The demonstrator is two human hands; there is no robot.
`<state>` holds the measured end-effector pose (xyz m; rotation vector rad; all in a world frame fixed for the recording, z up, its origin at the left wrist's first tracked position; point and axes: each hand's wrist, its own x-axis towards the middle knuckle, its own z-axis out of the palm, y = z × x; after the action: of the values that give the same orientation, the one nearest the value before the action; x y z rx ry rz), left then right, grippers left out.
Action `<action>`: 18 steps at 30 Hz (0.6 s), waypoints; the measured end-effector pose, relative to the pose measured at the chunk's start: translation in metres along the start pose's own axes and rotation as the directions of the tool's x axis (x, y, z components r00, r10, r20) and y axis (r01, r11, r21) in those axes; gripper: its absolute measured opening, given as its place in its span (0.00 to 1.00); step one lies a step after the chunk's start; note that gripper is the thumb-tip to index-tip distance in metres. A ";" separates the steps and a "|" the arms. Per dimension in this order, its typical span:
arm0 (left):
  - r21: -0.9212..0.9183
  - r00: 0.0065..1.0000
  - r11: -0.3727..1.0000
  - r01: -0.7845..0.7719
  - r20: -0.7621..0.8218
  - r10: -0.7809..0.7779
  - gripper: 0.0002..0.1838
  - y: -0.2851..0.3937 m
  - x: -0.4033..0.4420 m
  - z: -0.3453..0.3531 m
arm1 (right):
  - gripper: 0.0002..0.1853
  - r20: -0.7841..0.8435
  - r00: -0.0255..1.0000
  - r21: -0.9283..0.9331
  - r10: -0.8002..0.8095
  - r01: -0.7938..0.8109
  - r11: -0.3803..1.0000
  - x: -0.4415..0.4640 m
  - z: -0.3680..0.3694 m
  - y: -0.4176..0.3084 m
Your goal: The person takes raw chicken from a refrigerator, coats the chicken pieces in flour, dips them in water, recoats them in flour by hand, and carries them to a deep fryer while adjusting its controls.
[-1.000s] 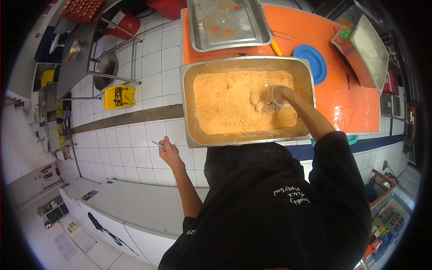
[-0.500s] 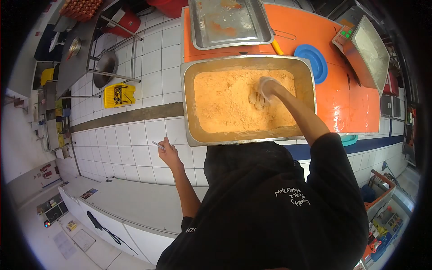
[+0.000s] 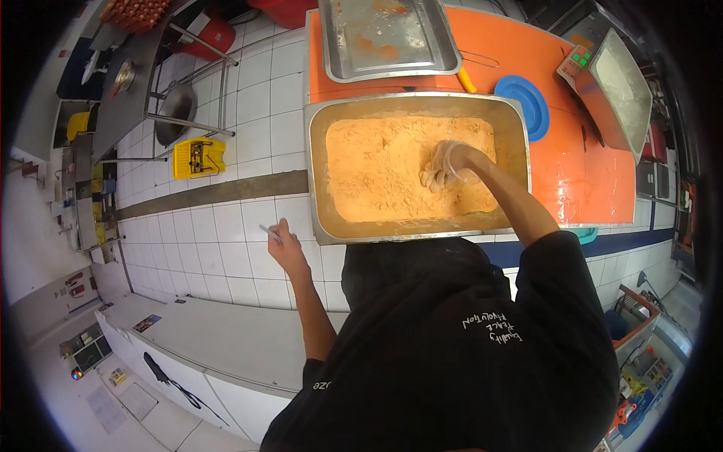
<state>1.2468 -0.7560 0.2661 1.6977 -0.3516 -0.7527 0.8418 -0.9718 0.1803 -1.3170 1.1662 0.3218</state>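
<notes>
Powder [image 3: 376, 173] in metal pan [image 3: 514, 137]: pale orange w/ small lumps. R hand [image 3: 443, 167] in it, coated; can't tell grip. L hand [image 3: 286, 247] holds thin stick [image 3: 269, 233].

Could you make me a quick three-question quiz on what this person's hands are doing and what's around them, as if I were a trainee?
1. Multiple choice: what does the left hand hold?
a) an egg
b) a slim, light-coloured item
c) a round lid

2. True or false: the right hand is in the orange powder inside the metal tub.

3. Fill in: the handle sticking out beside the shallow tray is coloured ____.

Key: 1 b; 2 true; 3 yellow.
</notes>
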 end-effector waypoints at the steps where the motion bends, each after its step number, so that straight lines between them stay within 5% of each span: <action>1: 0.014 0.998 0.999 -0.037 0.049 0.037 0.17 0.009 0.004 0.013 | 0.12 0.059 0.998 0.149 -0.012 0.003 0.989 -0.021 0.006 -0.012; 5: 0.095 0.943 0.964 -0.248 0.252 0.217 0.18 0.053 0.041 0.077 | 0.13 0.042 0.997 0.048 -0.058 0.056 0.997 -0.045 0.023 -0.021; 8: 0.085 0.865 0.929 -0.361 0.401 0.300 0.18 0.090 0.063 0.133 | 0.13 -0.104 0.989 0.086 -0.105 0.114 0.990 -0.030 0.044 0.009; 11: 0.098 0.797 0.869 -0.486 0.458 0.394 0.18 0.106 0.092 0.190 | 0.09 -0.451 0.874 0.174 -0.180 0.284 0.943 -0.021 0.070 0.029; 14: 0.163 0.792 0.861 -0.481 0.503 0.347 0.18 0.121 0.103 0.231 | 0.07 -0.565 0.794 0.015 -0.222 0.279 0.960 -0.051 0.073 0.009; 17: 0.278 0.806 0.822 -0.497 0.499 0.318 0.19 0.132 0.104 0.256 | 0.07 -0.413 0.900 0.476 -0.140 0.345 0.809 -0.031 0.062 0.029; 18: 0.303 0.813 0.815 -0.494 0.494 0.309 0.20 0.130 0.112 0.263 | 0.07 -0.359 0.912 0.127 -0.195 0.255 0.959 -0.050 0.050 0.009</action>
<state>1.1811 -1.0565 0.3293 1.7463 -1.2331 -0.7448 0.8366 -0.9061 0.2066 -1.3728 1.2822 -0.1850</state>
